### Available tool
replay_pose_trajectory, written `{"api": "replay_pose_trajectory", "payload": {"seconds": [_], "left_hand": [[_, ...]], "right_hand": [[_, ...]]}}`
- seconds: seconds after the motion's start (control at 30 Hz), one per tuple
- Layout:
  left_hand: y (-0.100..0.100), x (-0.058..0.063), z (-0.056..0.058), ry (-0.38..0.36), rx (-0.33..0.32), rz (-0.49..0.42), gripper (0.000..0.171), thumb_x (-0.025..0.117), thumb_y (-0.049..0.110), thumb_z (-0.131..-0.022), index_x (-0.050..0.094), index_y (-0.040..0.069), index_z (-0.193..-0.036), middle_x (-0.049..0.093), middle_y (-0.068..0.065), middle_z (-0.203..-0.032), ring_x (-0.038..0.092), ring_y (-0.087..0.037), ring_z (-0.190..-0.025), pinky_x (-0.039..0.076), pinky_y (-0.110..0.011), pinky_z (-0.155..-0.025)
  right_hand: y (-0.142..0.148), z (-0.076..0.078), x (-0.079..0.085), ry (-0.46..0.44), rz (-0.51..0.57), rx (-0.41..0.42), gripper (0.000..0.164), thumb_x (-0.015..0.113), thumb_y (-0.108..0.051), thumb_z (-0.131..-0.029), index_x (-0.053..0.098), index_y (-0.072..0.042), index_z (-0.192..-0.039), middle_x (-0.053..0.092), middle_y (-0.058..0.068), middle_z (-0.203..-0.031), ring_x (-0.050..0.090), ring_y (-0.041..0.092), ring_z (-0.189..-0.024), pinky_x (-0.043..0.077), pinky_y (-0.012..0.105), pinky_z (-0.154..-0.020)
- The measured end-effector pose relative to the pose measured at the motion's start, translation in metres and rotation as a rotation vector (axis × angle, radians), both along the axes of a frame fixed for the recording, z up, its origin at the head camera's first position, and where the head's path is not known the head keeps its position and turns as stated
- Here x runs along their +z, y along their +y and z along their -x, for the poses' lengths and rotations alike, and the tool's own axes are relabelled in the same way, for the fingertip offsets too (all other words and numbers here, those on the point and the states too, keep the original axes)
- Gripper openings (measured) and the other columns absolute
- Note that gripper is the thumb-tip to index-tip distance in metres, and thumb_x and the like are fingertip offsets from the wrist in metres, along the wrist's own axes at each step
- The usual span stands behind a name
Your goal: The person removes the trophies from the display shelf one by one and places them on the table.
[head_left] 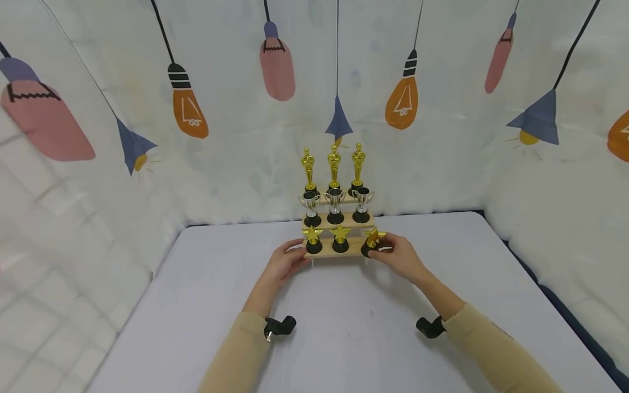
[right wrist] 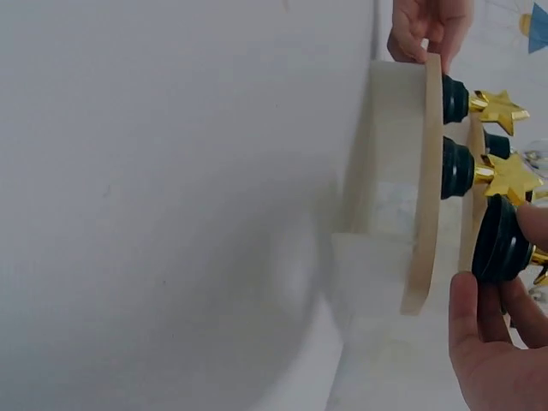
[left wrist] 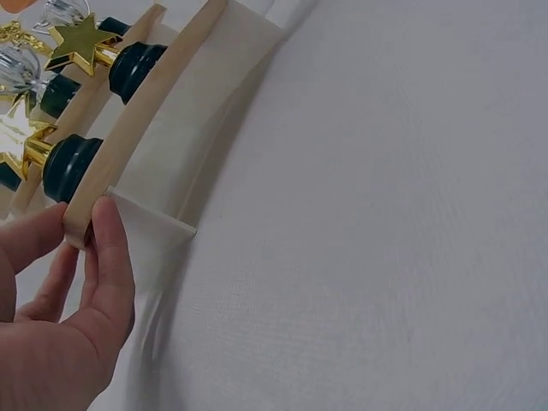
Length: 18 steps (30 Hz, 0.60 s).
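Note:
A tiered wooden display stand (head_left: 354,249) stands at the back middle of the table in the head view. My left hand (head_left: 286,263) pinches the left end of its lowest board (left wrist: 163,94) between thumb and fingers. In my right hand (head_left: 402,260) is a gold star trophy (right wrist: 498,240), gripped by its black base. The right wrist view shows this base tilted and just off the board, beyond the other two. Two more star trophies (head_left: 340,238) stand on the lowest board. Silver cups (head_left: 336,204) fill the middle tier, and gold figure statuettes (head_left: 334,168) the top.
The white table (head_left: 221,338) spreads around the stand. Behind it hangs a pale backdrop (head_left: 236,164) printed with lamps and bulbs. White supports (right wrist: 372,265) hold up the lowest board, leaving a gap beneath it.

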<state>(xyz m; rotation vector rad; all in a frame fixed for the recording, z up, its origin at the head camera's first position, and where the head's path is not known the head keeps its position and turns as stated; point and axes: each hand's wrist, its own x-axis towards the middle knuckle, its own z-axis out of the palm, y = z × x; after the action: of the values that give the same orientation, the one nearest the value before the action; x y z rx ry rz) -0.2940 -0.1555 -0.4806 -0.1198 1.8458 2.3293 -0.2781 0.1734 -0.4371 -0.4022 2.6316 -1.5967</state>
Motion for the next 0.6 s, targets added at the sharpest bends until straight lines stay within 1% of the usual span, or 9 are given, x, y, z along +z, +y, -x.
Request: {"api": "replay_pose_trajectory", "payload": {"seconds": [0.07,0.13,0.27,0.43,0.5,0.6], "left_hand": [[0.0,-0.001,0.0,-0.003,-0.011,0.002,0.049,0.059,-0.004,-0.101,0.044,-0.008,-0.147,0.057,-0.028,-0.131,0.066,-0.022,-0.102,0.057,-0.039,-0.096],[-0.001,-0.002,-0.001,-0.024,-0.012,0.006,0.048,0.059,-0.005,-0.101,0.044,-0.007,-0.147,0.058,-0.025,-0.129,0.066,-0.022,-0.101,0.057,-0.039,-0.096],[-0.004,-0.001,-0.004,-0.032,0.016,0.016,0.047,0.06,-0.005,-0.1,0.047,-0.005,-0.146,0.059,-0.024,-0.125,0.066,-0.023,-0.099,0.057,-0.039,-0.095],[-0.006,0.003,-0.003,-0.018,0.013,0.022,0.047,0.061,-0.003,-0.1,0.048,-0.004,-0.146,0.058,-0.024,-0.127,0.066,-0.022,-0.099,0.058,-0.038,-0.094],[-0.005,0.004,-0.001,-0.022,0.008,0.02,0.048,0.061,-0.003,-0.1,0.048,-0.003,-0.146,0.058,-0.024,-0.127,0.066,-0.022,-0.099,0.057,-0.039,-0.095],[-0.003,0.005,0.002,-0.03,0.007,0.019,0.048,0.062,-0.002,-0.101,0.048,-0.002,-0.147,0.058,-0.022,-0.126,0.067,-0.021,-0.099,0.057,-0.039,-0.095]], "right_hand": [[-0.004,-0.004,-0.001,-0.007,0.001,0.001,0.044,0.079,-0.019,-0.092,0.063,0.004,-0.126,0.068,0.019,-0.119,0.068,0.031,-0.104,0.06,0.039,-0.088],[-0.009,-0.009,-0.002,-0.019,-0.002,0.013,0.044,0.079,-0.018,-0.092,0.063,0.004,-0.126,0.068,0.018,-0.118,0.069,0.03,-0.103,0.06,0.038,-0.087],[-0.025,-0.016,-0.004,-0.041,0.012,0.046,0.045,0.08,-0.019,-0.091,0.063,0.004,-0.126,0.069,0.016,-0.117,0.069,0.028,-0.102,0.06,0.037,-0.086],[-0.044,-0.019,-0.01,-0.032,0.032,0.069,0.04,0.082,-0.017,-0.09,0.065,0.003,-0.12,0.069,0.013,-0.112,0.069,0.027,-0.1,0.06,0.034,-0.085],[-0.051,-0.02,-0.013,-0.022,0.04,0.079,0.037,0.083,-0.015,-0.089,0.066,0.002,-0.118,0.07,0.012,-0.11,0.069,0.026,-0.099,0.06,0.033,-0.085],[-0.061,-0.018,-0.017,-0.022,0.057,0.094,0.036,0.084,-0.014,-0.087,0.067,0.001,-0.115,0.071,0.01,-0.108,0.069,0.026,-0.099,0.059,0.033,-0.086]]}}
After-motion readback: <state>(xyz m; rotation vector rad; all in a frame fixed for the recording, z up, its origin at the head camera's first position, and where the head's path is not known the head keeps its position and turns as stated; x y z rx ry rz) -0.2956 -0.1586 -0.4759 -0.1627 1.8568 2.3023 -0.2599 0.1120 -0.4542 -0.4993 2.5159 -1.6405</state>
